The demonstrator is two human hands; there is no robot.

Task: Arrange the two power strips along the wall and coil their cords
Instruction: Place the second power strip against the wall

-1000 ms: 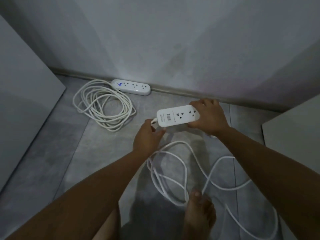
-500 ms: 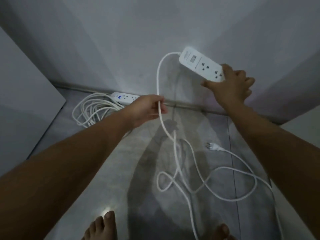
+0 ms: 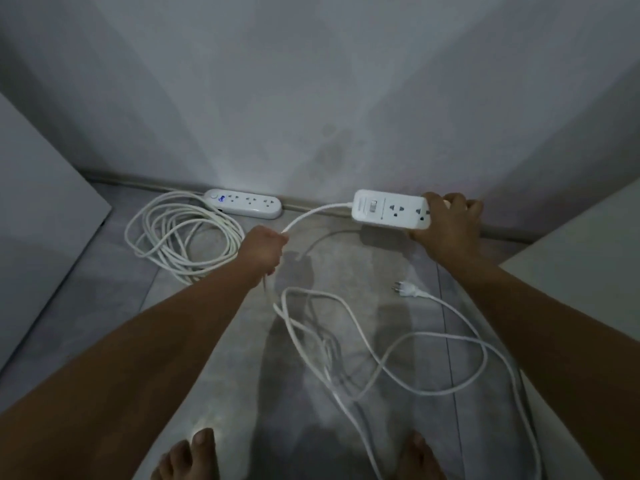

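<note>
About half the job looks done. The first power strip (image 3: 242,203) lies flat on the floor (image 3: 104,299) against the wall (image 3: 311,98), and its cord (image 3: 180,233) sits in a rough coil just beside it, on the side away from the second strip.

The second power strip (image 3: 389,209) is further along the same wall from the first, sockets up; its shadow falls below it, so I judge it not yet set down. The right hand (image 3: 446,226) is closed around its far end. The left hand (image 3: 265,249) is a fist around the second cord (image 3: 381,362) close to where it leaves the strip.

What is left: seat this strip at the wall's foot in line with the first, then gather its cord, which sprawls in crossed loops on the floor towards the person's bare feet, the plug (image 3: 407,289) lying loose nearer the wall. Those crossings may snag while coiling. Pale panels (image 3: 45,216) flank the space on both sides.
</note>
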